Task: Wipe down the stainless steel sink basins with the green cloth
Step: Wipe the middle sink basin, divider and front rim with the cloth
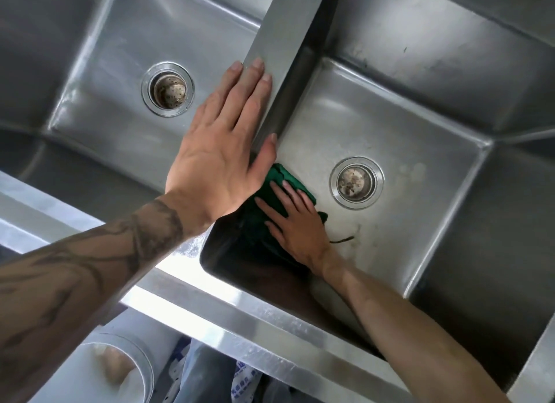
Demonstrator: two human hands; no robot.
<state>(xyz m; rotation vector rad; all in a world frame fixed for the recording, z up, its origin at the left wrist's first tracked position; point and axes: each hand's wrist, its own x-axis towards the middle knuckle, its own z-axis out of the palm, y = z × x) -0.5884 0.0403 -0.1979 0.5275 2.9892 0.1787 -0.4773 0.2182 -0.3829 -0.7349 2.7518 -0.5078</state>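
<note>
As the left hand lies flat on the divider, the flat right hand presses green cloth.

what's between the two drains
The steel divider, with the left hand resting flat on it, as the head view shows.
</note>
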